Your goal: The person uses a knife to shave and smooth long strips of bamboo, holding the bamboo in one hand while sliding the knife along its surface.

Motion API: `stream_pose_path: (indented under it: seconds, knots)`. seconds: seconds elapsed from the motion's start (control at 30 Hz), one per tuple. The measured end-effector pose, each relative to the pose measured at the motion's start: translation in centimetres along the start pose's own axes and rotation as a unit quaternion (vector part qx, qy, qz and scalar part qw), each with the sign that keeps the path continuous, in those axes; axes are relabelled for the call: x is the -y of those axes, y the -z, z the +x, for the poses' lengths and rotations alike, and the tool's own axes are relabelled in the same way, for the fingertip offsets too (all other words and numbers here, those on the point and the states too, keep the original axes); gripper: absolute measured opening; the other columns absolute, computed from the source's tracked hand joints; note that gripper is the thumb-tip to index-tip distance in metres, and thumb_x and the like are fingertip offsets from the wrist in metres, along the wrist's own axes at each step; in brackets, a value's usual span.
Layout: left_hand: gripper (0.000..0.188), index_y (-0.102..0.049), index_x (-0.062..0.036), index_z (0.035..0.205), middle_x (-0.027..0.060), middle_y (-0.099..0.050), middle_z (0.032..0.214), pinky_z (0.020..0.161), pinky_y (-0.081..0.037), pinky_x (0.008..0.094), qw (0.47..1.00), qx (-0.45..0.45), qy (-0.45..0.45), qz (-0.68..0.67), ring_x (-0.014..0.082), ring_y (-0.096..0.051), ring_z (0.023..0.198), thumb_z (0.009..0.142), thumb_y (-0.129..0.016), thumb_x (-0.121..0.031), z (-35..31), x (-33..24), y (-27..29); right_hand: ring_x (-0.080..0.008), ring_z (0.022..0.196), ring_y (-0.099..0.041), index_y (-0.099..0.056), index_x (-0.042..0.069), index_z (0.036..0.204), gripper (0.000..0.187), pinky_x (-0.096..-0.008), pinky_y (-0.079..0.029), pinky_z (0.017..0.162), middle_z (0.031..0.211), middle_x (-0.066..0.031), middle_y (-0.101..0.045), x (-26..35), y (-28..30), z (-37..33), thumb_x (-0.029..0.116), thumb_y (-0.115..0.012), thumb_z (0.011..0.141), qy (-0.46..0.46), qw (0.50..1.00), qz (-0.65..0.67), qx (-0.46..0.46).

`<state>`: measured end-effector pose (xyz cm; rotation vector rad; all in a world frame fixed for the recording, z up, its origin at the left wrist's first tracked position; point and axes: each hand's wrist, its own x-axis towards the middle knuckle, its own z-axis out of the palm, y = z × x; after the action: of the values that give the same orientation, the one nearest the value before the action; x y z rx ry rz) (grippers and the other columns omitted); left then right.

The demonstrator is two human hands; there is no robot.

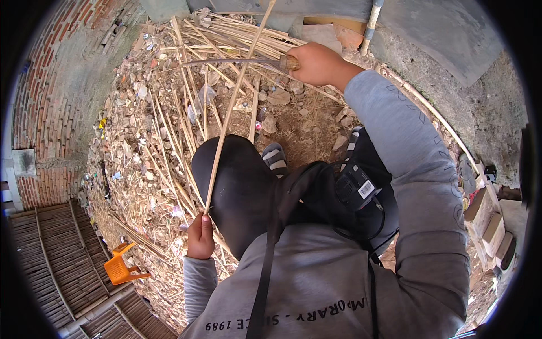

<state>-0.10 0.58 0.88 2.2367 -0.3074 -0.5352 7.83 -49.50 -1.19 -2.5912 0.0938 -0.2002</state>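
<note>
My left hand (201,238) is closed on the near end of a long bamboo strip (226,125), pinching it between thumb and fingers beside my left knee. The strip slants away over the knee and leaves the picture at the top. In my right hand (320,65), at the end of an outstretched arm, is the wooden handle of a long knife (228,60). Its thin, slightly curved blade points left and crosses the strip in the picture. I cannot tell whether the blade touches it.
More bamboo strips (237,33) lie in a heap at the far side, with others scattered on the stony ground (127,135). An orange plastic chair (119,265) is at the left. Wooden blocks (484,220) lie at the right, and a black device (355,186) rests on my lap.
</note>
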Motion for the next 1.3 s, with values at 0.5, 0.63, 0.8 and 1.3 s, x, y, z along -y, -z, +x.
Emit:
stream_pose_path:
  seconds: [0.5,0.63,0.8,1.3]
  knots:
    - [0.048,-0.05,-0.0002,0.08,0.0053,-0.043,0.059,0.052,-0.033,0.0343,0.999,0.008,-0.008,0.042,0.0128,-0.04,0.058,0.109,-0.044,-0.038,1.5,-1.0,0.2,-0.0397,0.083,-0.067,-0.067,0.009,0.099,0.026,-0.0508,-0.053,0.074,0.084,-0.0182,-0.069,2.1,-1.0,-0.2,0.022,-0.073,0.077,0.089,0.995,-0.03,0.008]
    - [0.049,-0.049,-0.001,0.078,0.0055,-0.042,0.058,0.053,-0.033,0.0348,0.994,-0.026,-0.059,0.085,0.0129,-0.039,0.058,0.108,-0.047,-0.04,1.3,-0.1,0.2,-0.0414,0.083,-0.067,-0.066,0.007,0.096,0.025,-0.0522,-0.052,0.074,0.082,-0.0183,-0.068,4.7,0.7,-0.8,0.019,-0.072,0.075,0.126,0.987,-0.077,0.068]
    - [0.048,-0.051,-0.0005,0.079,0.0044,-0.044,0.061,0.055,-0.035,0.0332,1.0,0.018,-0.012,0.015,0.0119,-0.041,0.061,0.108,-0.047,-0.039,1.9,0.2,0.2,-0.0405,0.081,-0.067,-0.067,0.008,0.093,0.02,-0.0517,-0.051,0.073,0.082,-0.0183,-0.068,1.9,-0.5,-0.7,0.017,-0.07,0.075,0.058,0.998,-0.024,0.021]
    - [0.047,-0.056,-0.0003,0.084,-0.0004,-0.045,0.063,0.055,-0.034,0.0289,0.999,0.017,0.005,0.028,0.0085,-0.04,0.062,0.107,-0.049,-0.04,1.7,0.7,0.9,-0.0414,0.082,-0.067,-0.07,0.007,0.099,0.025,-0.0498,-0.053,0.075,0.083,-0.0217,-0.068,2.8,0.2,-0.6,0.016,-0.068,0.077,0.034,0.998,-0.03,0.052]
